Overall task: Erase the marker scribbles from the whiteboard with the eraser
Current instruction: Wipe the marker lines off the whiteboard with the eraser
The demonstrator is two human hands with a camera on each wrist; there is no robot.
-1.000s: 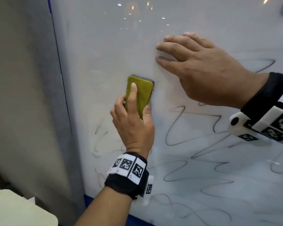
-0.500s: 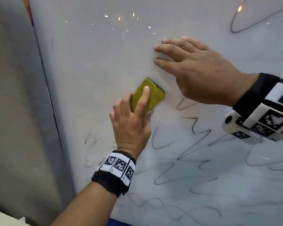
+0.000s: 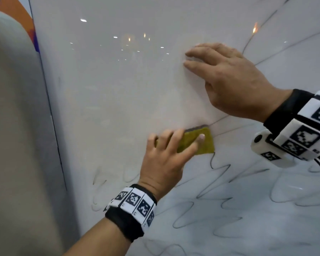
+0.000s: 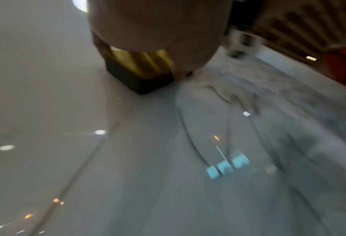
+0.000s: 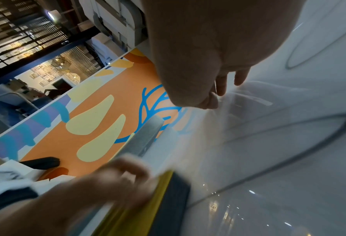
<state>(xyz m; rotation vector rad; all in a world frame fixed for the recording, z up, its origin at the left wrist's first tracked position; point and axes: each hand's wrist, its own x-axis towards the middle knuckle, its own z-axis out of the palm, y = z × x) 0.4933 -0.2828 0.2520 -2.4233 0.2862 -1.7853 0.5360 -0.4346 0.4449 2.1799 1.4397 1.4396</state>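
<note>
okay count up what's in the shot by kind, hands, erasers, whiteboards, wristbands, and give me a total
Hands: 2, left hand and right hand
Erasers: 1, eraser
Whiteboards: 1, whiteboard
Wristbands: 2, left wristband and right wristband
Total: 6

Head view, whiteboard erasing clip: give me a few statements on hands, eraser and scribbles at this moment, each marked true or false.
1. The left hand holds the eraser against the whiteboard. True.
2. The right hand grips a marker. False: it lies flat on the board with straight fingers and holds nothing.
3. The eraser's back is yellow-green. True.
4. The board below the eraser is wiped clean. False: black scribbles remain there.
5. The eraser sits above the right hand. False: it is below it.
</note>
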